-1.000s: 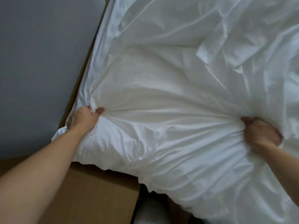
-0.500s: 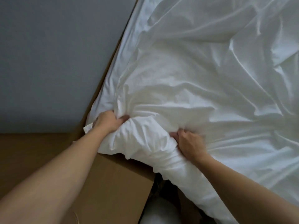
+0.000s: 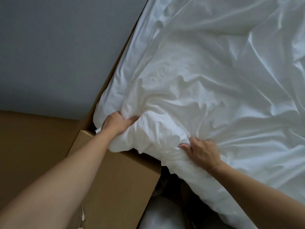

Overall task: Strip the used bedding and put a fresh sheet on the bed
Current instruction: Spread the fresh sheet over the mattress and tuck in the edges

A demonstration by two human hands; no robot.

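Your left hand (image 3: 115,123) clenches a bunched fold of the white sheet (image 3: 214,96) just above the far edge of the brown box (image 3: 115,179). Your right hand (image 3: 201,150) grasps another fold of the same sheet just past the box's right corner, fingers curled into the cloth. The crumpled sheet spreads beyond the box; a grey wall (image 3: 57,47) rises behind the box.

Grey wall (image 3: 57,47) — a brown box (image 3: 118,179) below it, pale rounded object (image 3: 158,214) beside.
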